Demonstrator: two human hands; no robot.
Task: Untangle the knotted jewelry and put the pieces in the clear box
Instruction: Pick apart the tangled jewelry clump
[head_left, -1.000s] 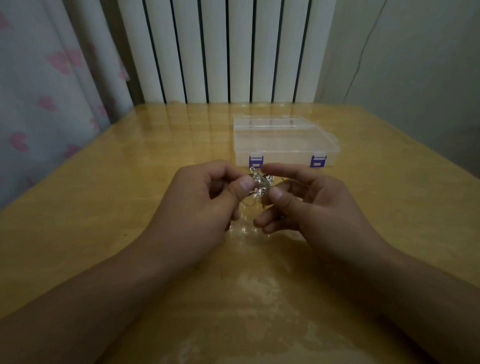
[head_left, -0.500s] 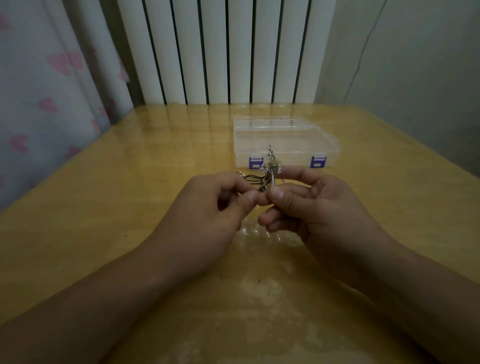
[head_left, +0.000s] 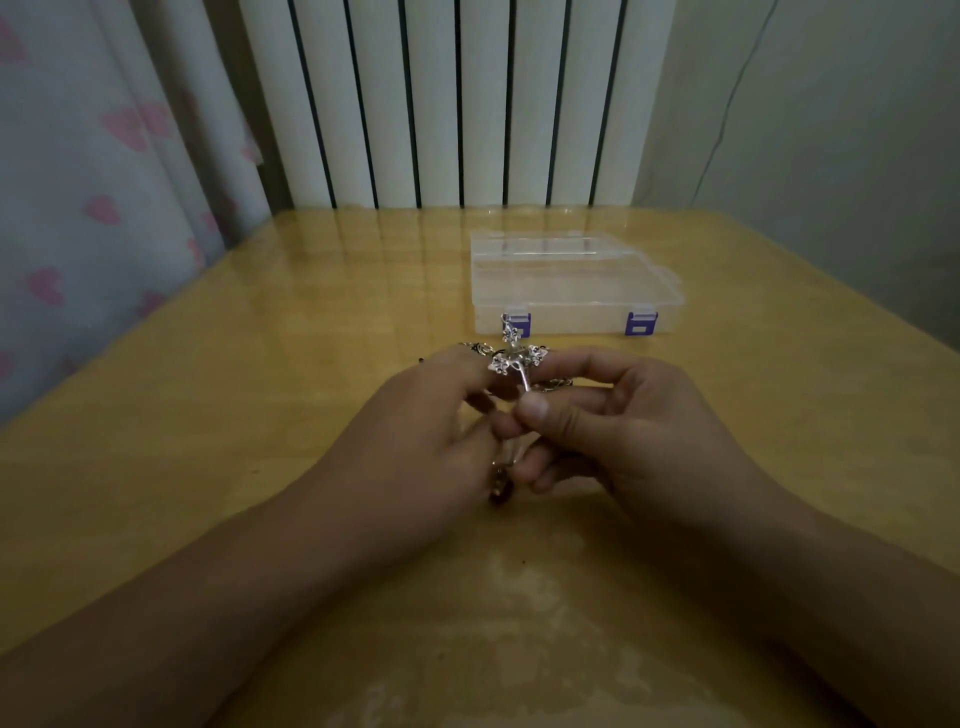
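Knotted jewelry (head_left: 514, 361), raised slightly since half a second ago above the table (head_left: 260, 415), is pinched by left hand (head_left: 415, 447) and right hand (head_left: 623, 421), apparently at a silver stem; clear box (head_left: 571, 291) lies closed beyond.

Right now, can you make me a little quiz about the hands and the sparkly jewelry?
1. True or false: the clear box has its lid shut.
2. Which hand pinches the silver stem of the knotted jewelry: A left hand, B right hand?
3. What colour are the box's two clasps?

Key: 1 true. 2 B. 3 purple.
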